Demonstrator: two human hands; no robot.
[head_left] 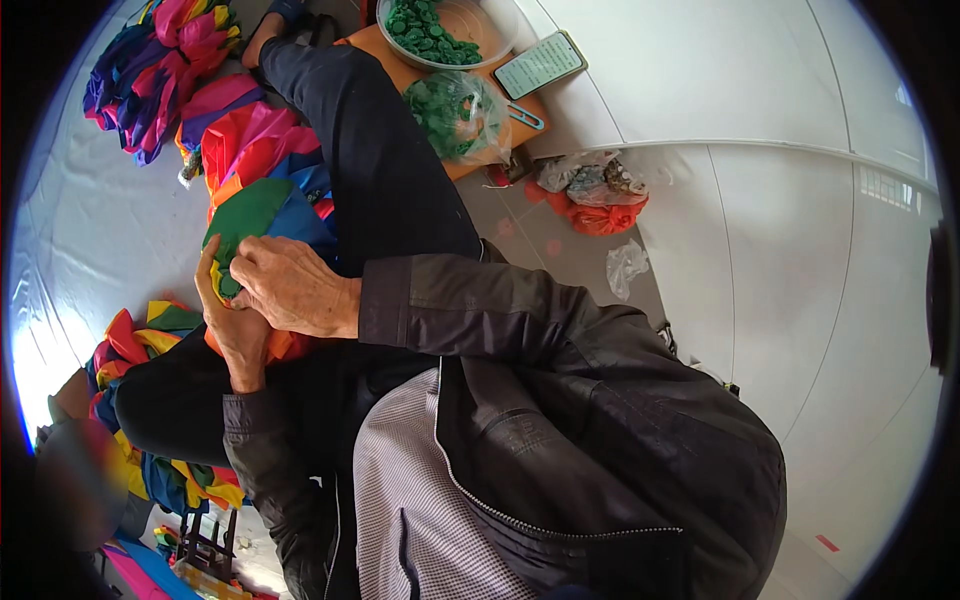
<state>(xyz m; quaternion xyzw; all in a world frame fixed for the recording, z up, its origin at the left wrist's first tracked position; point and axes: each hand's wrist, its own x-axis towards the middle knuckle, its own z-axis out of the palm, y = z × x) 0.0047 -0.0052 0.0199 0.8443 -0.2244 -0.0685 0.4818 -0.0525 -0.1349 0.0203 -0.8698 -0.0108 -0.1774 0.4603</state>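
Observation:
Multicoloured fabric (255, 210) with green, blue and yellow panels lies across my lap. My left hand (238, 332) is closed round its near part, one finger stretched up along the left edge. From the right comes my right hand (290, 285), fingers curled and pinched at a small round green plastic piece (229, 286) on the fabric. Both hands touch each other there. The fingertips are partly hidden, and so is the underside of the piece. Orange cloth (288, 347) shows beneath my wrists.
An orange stool (383, 45) bears a clear bowl (512, 30) of green pieces, a plastic bag (470, 115) of more, a phone (540, 66) and a blue-handled tool (525, 117). Colourful fabric heaps (165, 75) lie at left. Red and clear bags (600, 200) sit on the floor.

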